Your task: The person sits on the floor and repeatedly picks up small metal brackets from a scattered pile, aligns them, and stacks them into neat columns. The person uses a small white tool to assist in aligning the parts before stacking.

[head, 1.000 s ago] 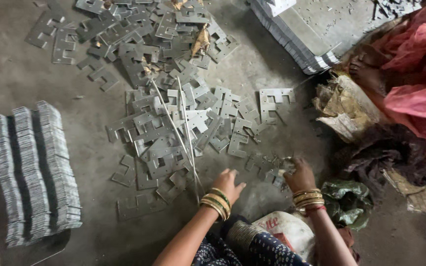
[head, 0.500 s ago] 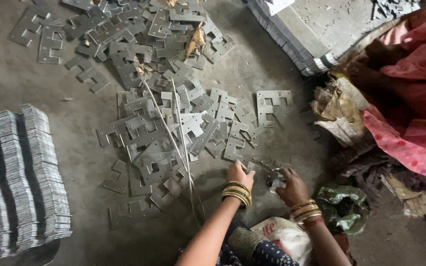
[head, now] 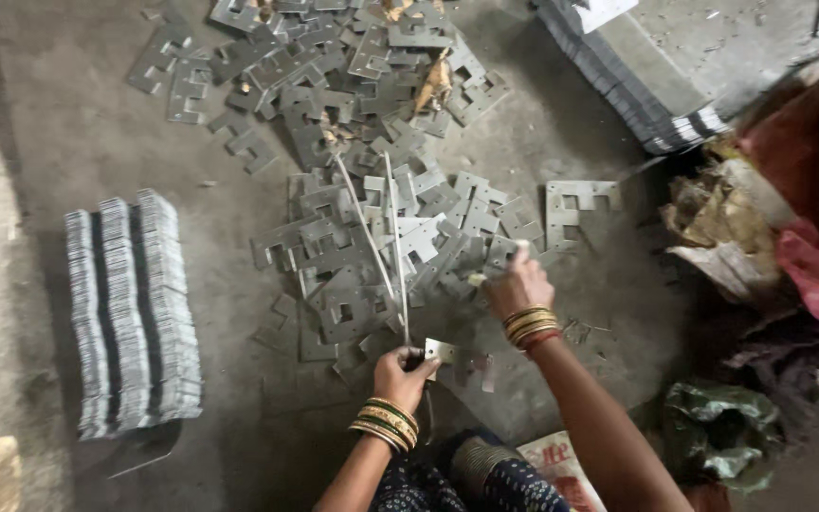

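Note:
A heap of flat grey metal stamped plates (head: 381,237) lies spread on the concrete floor in front of me. My left hand (head: 402,375), with gold bangles at the wrist, is shut on a small metal plate (head: 440,352) near my knees. My right hand (head: 518,283), also with bangles, reaches into the near right edge of the heap, fingers curled on a plate there. Two thin metal rods (head: 392,248) lie across the heap, running toward my left hand.
A neat block of stacked plates (head: 130,313) stands on edge at the left. Another stacked row (head: 618,81) runs along the upper right. Crumpled paper, rags and pink cloth (head: 808,218) pile up at the right; a green bag (head: 722,436) sits low right.
My right hand has moved up from beside my knee into the edge of the heap. My left hand has dropped closer to me and now holds a small plate.

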